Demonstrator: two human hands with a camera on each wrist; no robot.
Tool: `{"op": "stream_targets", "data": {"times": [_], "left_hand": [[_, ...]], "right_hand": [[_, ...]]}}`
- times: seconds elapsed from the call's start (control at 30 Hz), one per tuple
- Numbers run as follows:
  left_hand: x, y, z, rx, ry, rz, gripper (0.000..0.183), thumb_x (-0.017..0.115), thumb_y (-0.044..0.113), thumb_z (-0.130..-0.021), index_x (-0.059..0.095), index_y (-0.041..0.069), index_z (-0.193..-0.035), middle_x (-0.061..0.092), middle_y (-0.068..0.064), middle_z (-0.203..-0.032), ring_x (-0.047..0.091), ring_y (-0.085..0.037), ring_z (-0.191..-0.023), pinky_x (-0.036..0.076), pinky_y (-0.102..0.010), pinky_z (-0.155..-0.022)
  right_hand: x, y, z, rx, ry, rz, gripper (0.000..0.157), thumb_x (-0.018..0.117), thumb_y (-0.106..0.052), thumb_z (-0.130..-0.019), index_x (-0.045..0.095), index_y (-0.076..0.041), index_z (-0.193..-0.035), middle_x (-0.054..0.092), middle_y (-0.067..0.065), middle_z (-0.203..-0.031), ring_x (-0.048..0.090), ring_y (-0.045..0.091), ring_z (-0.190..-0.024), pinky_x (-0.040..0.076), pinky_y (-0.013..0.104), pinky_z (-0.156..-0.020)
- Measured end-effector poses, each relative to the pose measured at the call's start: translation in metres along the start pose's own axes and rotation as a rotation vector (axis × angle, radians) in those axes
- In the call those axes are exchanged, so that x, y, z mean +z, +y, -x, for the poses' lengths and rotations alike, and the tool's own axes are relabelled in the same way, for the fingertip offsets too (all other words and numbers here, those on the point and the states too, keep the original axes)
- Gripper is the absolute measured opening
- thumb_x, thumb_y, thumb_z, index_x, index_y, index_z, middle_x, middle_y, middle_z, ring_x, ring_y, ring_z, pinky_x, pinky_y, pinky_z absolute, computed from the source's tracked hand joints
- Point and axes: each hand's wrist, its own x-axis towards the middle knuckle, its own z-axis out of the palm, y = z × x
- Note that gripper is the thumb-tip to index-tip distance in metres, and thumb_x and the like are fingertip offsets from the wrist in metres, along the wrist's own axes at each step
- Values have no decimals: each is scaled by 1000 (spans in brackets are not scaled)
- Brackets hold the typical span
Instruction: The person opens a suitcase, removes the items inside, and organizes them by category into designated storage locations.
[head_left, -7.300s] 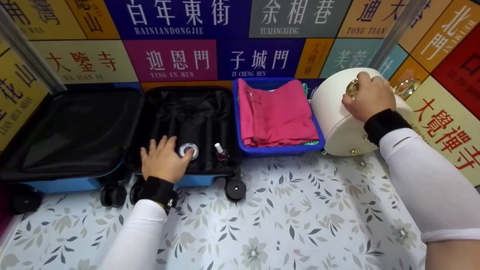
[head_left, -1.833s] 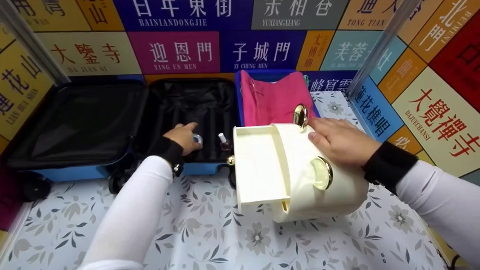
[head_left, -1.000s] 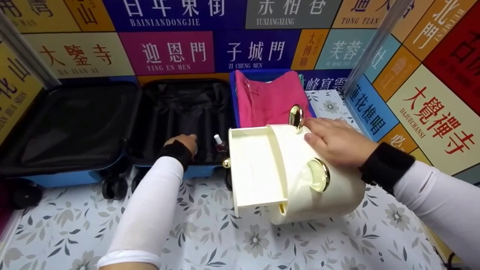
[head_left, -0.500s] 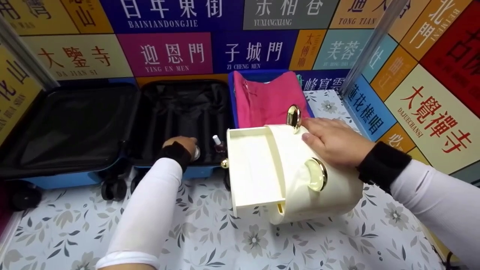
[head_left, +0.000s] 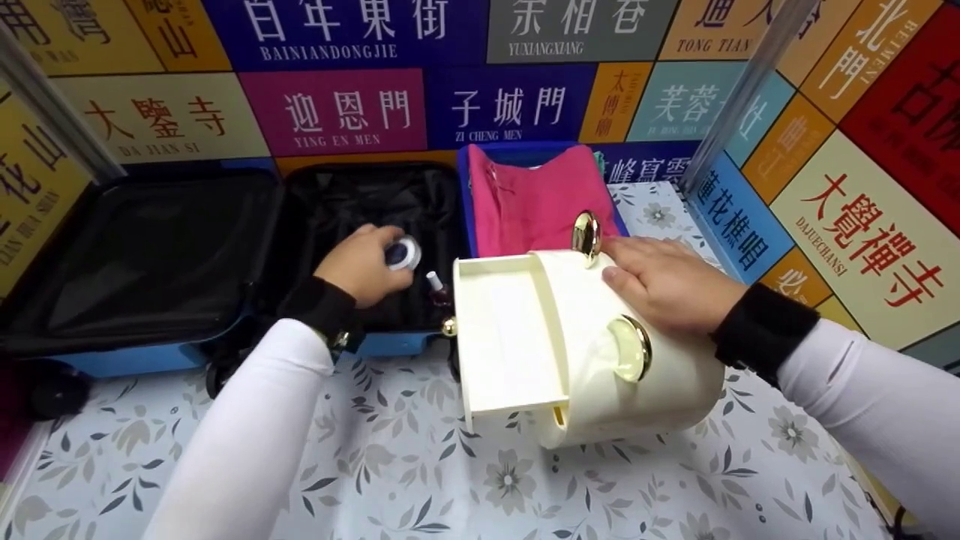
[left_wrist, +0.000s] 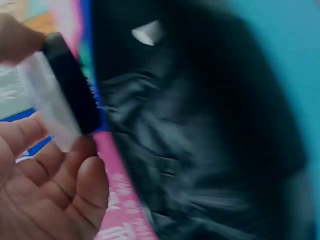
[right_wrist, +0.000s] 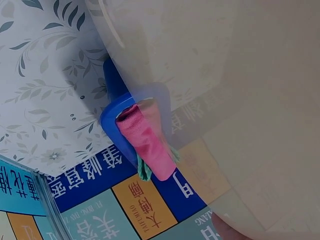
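Note:
My left hand (head_left: 360,266) pinches a small round jar (head_left: 403,253) above the suitcase half (head_left: 375,199). In the left wrist view the jar (left_wrist: 70,95) has a clear body and a black end, held between thumb and fingers. Beside it in the suitcase lies a nail polish bottle (head_left: 438,289) with a white cap. My right hand (head_left: 671,285) rests with extended fingers on a cream rounded box (head_left: 667,397) with gold-rimmed ears. The box's drawer (head_left: 514,337) is pulled out toward the left. In the right wrist view the box wall (right_wrist: 250,100) hides most of that hand.
Behind the box stands a blue basket (head_left: 466,202) with a folded pink cloth (head_left: 540,191). The suitcase's other half (head_left: 157,247) lies at the left. Printed wall panels (head_left: 330,109) close off the back; a floral cloth (head_left: 420,465) covers the surface in front.
The box came from the back right to the front, its drawer now out. My left hand, earlier low in the suitcase at the jar, has lifted it. The right hand stays on the box.

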Motion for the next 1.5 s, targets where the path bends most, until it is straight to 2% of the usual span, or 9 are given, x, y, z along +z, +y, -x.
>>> {"op": "stream_targets", "data": {"times": [0.13, 0.23, 0.37, 0.5, 0.67, 0.9, 1.23, 1.33, 1.5], "left_hand": [[-21, 26, 14, 108, 89, 90, 72, 77, 38, -86, 57, 12, -151, 63, -10, -132, 64, -27, -107, 52, -45, -100], [-30, 51, 27, 209, 103, 135, 70, 79, 38, -86, 59, 14, -149, 64, -7, -129, 62, -24, -107, 53, -44, -99], [-32, 86, 41, 349, 46, 103, 71, 80, 41, -84, 61, 17, -149, 66, -4, -126, 59, -23, -113, 51, -43, -102], [-28, 116, 50, 455, -28, -14, 72, 80, 47, -86, 61, 21, -150, 68, -3, -130, 57, -23, -118, 44, -46, -109], [-15, 140, 53, 500, -120, -168, 72, 83, 52, -83, 64, 21, -146, 73, 2, -127, 56, -23, -111, 35, -49, -105], [-1, 146, 56, 456, -217, -244, 46, 88, 50, -78, 73, 26, -115, 78, 9, -105, 54, -23, -103, 26, -55, -107], [1, 152, 57, 385, -243, -293, 60, 88, 51, -76, 73, 28, -130, 76, 3, -123, 55, -29, -117, 19, -63, -119], [2, 145, 58, 350, -221, -183, 80, 85, 57, -79, 60, 28, -149, 60, -1, -150, 47, -32, -137, 18, -62, -122], [2, 110, 66, 282, -175, 186, 112, 87, 59, -78, 30, 26, -168, 18, -10, -175, 22, -36, -159, 29, -57, -127]], "right_hand": [[0, 0, 0, -6, -3, 6, 65, 31, -45, -114, 30, -6, -166, 32, 22, -170, 24, 47, -159, 14, 68, -128], [0, 0, 0, -6, -5, 4, 65, 31, -45, -114, 29, -6, -166, 31, 21, -171, 24, 46, -160, 14, 68, -128], [0, 0, 1, -3, -3, 6, 65, 31, -45, -114, 29, -6, -166, 31, 22, -171, 24, 46, -160, 14, 68, -128], [0, 0, 2, -5, 4, 5, 65, 31, -45, -114, 29, -7, -166, 31, 21, -171, 24, 46, -159, 14, 68, -128], [0, 1, 2, 2, 5, -5, 65, 31, -45, -114, 30, -8, -166, 31, 20, -171, 24, 45, -160, 13, 68, -128], [1, 0, 2, 1, 14, -9, 64, 32, -45, -114, 32, -8, -166, 33, 20, -170, 25, 46, -159, 14, 68, -128], [-2, 1, 3, -18, 14, 6, 64, 33, -43, -114, 32, -5, -165, 34, 22, -170, 27, 46, -158, 16, 68, -128], [-1, 1, 3, -12, 5, 2, 64, 32, -44, -114, 30, -6, -166, 33, 22, -170, 25, 46, -159, 15, 67, -128], [-1, 0, 2, -5, -3, -10, 65, 32, -45, -114, 29, -7, -166, 31, 21, -171, 24, 46, -159, 13, 68, -128]]}}
